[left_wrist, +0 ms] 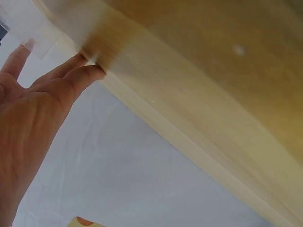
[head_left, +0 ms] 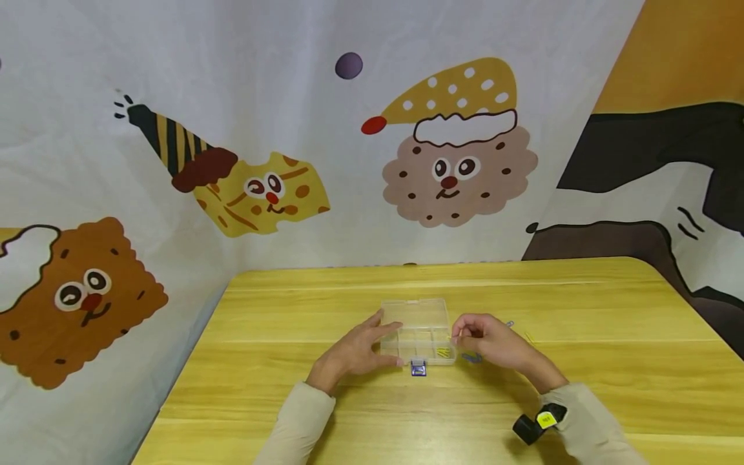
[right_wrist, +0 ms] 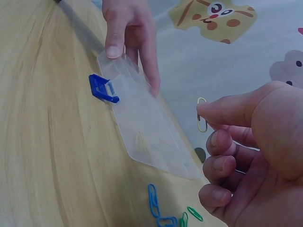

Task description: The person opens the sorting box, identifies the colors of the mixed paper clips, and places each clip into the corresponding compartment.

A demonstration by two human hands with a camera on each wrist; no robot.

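Currently, I have the right hand [head_left: 487,338] pinching a yellow paperclip [right_wrist: 202,115] beside the clear box [head_left: 409,347], near its right edge. The left hand [head_left: 359,347] spreads loosely over its left side, with roomy tabletop [head_left: 261,374] leftward.

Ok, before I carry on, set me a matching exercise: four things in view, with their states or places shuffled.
Things:
1. box
2. latch
3. left hand
4. right hand

States or places:
A. pinching a yellow clip
B. blue, at the front edge
C. clear, lid raised open
D. spread over the box's left side

Pairs: 1-C, 2-B, 3-D, 4-A
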